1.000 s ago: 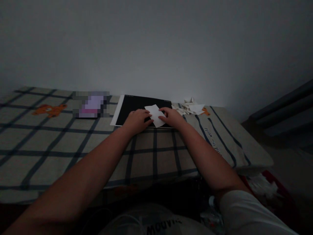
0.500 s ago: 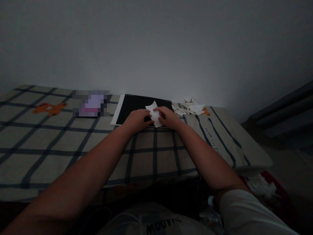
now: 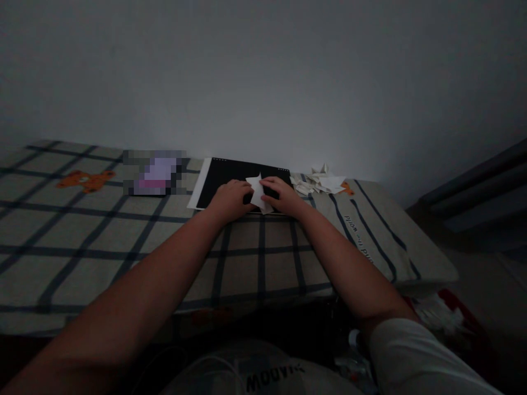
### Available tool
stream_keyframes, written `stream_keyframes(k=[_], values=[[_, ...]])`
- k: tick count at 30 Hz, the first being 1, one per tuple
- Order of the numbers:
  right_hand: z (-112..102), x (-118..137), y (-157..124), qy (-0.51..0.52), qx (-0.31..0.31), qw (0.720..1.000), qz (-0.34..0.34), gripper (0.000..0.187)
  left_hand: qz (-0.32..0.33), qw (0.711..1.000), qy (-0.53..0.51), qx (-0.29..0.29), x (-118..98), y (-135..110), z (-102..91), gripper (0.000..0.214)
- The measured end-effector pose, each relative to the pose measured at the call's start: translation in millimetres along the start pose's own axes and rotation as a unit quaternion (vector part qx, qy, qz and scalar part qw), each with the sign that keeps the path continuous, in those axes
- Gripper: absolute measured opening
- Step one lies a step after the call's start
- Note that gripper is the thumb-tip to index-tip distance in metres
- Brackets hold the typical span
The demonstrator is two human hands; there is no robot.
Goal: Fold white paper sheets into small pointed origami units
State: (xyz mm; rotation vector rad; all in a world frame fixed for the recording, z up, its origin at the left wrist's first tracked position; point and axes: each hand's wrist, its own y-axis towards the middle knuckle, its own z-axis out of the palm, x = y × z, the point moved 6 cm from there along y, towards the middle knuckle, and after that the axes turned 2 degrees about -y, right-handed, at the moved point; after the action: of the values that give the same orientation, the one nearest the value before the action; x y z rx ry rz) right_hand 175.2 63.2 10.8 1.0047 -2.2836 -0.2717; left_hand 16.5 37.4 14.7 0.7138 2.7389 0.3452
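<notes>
A: Where do we have the paper (image 3: 256, 193)?

B: Over the black notebook (image 3: 224, 171), between both hands. Left hand (image 3: 231, 201): fingers at its left side; we cannot tell if they pinch. Right hand (image 3: 287, 198): thumb and forefinger apart, tips at the right edge; grip unclear too.

A: Likeliest fault?

B: We judge a skewed fold, should the left hand let the paper slide. Dim light could hide misaligned edges.

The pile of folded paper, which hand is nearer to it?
Right hand, just left of the pile; the left hand is farther left, at the left edge of the white sheet.
</notes>
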Motion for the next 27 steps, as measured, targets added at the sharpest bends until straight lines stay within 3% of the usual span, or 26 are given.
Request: stream_keyframes(k=[5, 15, 27], values=[[4.6, -1.3, -1.8, -0.002, 0.051, 0.999, -0.011, 0.052, -0.005, 1.0, -0.006, 0.005, -0.7, 1.0, -1.1, 0.043], [-3.2, 6.8, 0.2, 0.02, 0.025, 0.999, 0.008, 0.054, 0.014, 0.999, -0.047, -0.001, 0.6, 1.0, 3.5, 0.03], [2.8, 2.4, 0.9, 0.027, 0.018, 0.999, 0.023, 0.066, -0.007, 1.0, -0.021, 0.0, -3.0, 0.8, 0.9, 0.034]])
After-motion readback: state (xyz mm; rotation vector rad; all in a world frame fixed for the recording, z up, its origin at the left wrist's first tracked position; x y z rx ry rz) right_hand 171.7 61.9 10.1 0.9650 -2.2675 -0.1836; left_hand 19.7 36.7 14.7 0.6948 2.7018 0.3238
